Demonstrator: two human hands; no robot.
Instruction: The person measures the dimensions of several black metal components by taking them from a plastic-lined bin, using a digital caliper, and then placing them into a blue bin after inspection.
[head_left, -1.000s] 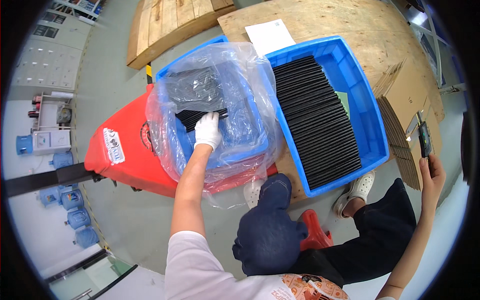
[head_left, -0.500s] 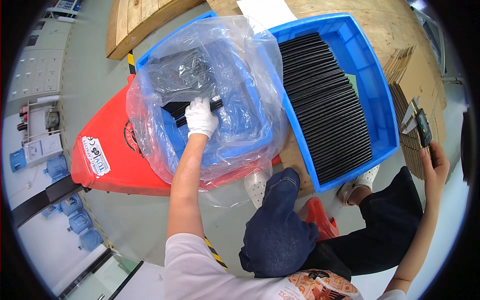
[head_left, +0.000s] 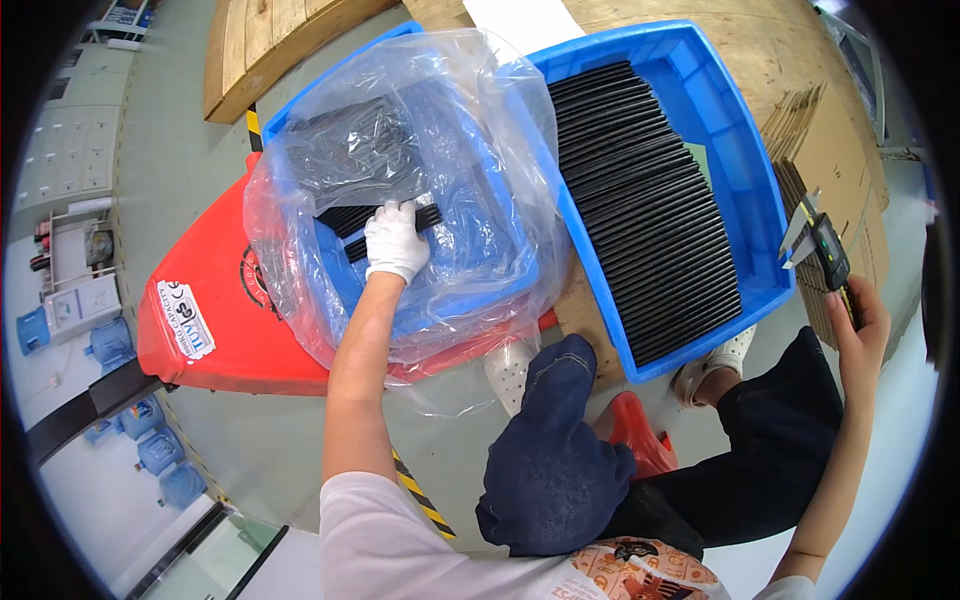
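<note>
My left hand (head_left: 396,243), in a white glove, is closed round a small bunch of black rods (head_left: 428,216). It is down inside a blue bin (head_left: 530,262) lined with a clear plastic bag (head_left: 470,60). More black rods (head_left: 345,218) lie by the hand, partly under the plastic. At the far right, my bare right hand (head_left: 862,325) grips a digital caliper (head_left: 828,250) by its lower end, jaws pointing left. Beside the caliper stands a second blue bin (head_left: 745,130), with many black rods (head_left: 650,210) laid side by side.
A red wedge-shaped body (head_left: 215,290) with a label lies under the lined bin. Stacked flat cardboard (head_left: 840,180) stands right of the second bin, on a wooden surface (head_left: 770,40). White paper (head_left: 520,20) and a wooden block (head_left: 260,50) are at the back. A red plastic object (head_left: 638,440) is near my legs.
My right hand has lowered slightly and tipped the caliper, bringing its jaws closer to the second bin's edge. My left hand stays on the rods in the lined bin.
</note>
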